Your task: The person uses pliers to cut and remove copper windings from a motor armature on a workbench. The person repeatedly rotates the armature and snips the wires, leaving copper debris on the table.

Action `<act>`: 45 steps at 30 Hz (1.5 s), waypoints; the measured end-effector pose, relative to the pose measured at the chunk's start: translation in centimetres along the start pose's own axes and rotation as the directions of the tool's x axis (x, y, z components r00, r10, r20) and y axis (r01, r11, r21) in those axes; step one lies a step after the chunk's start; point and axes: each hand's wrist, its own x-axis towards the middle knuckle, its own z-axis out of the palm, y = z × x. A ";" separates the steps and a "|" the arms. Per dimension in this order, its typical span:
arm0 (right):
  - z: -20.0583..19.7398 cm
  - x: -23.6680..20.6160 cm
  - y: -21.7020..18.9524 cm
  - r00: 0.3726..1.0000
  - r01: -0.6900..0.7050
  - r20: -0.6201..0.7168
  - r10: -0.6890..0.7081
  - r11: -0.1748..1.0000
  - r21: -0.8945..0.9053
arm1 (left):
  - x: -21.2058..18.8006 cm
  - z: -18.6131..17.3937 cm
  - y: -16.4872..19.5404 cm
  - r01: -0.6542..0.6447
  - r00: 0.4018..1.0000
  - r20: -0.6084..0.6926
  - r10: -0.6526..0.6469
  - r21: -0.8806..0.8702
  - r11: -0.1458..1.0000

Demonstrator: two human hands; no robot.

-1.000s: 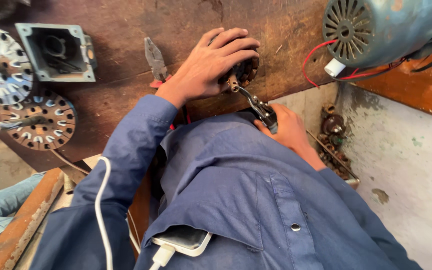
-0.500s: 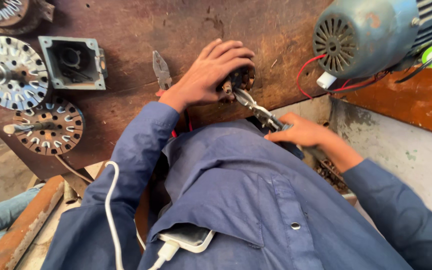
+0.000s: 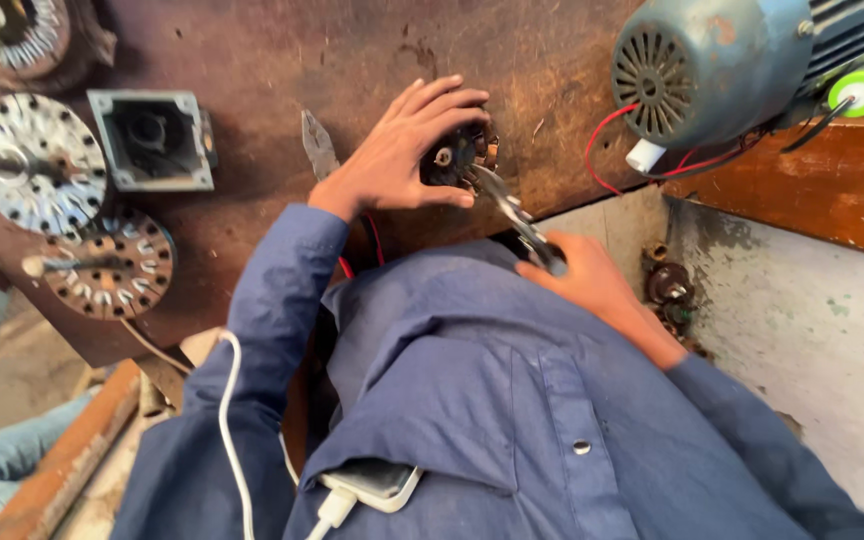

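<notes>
left hand [image 3: 402, 160]: round dark metal part [image 3: 452, 158] | right hand [image 3: 592, 280]: steel pliers [image 3: 512, 215]

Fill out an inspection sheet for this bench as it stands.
Surface: worn, stained brown workbench.
Job's things: small dark round motor part on the bench; pliers with nose at it.
Clutter: second pliers, square metal housing, two slotted stator discs.
Grippers: left hand cups the part; right hand grips the pliers' handles.
Cables: red wires at the blue-grey electric motor; white charging cable to a phone in the shirt pocket.
Surroundings: pale stained wall, small fittings beside it.
</notes>
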 end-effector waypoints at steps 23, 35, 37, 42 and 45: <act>-4.5 4.4 3.0 0.820 -0.299 0.556 0.135 0.930 0.214 | 2.8 3.6 0.8 0.053 0.984 -0.175 0.031 0.456 0.888; -5.6 4.5 1.1 0.719 -0.443 0.676 0.160 0.855 0.269 | 2.0 0.4 -0.5 0.031 0.991 -0.134 -0.017 0.103 0.994; -6.6 4.4 -0.1 0.854 -0.231 0.479 0.204 0.973 -0.002 | 2.2 0.1 -0.8 0.018 0.996 -0.084 -0.010 0.093 0.995; -7.2 4.2 -1.1 0.601 -0.541 0.792 0.111 0.786 0.300 | 2.5 -0.3 -1.3 -0.049 0.997 -0.049 0.054 0.105 0.993; -4.3 3.9 0.3 0.812 -0.298 0.582 0.043 0.888 0.349 | 2.4 0.0 -1.1 -0.069 0.992 -0.098 0.082 0.125 0.990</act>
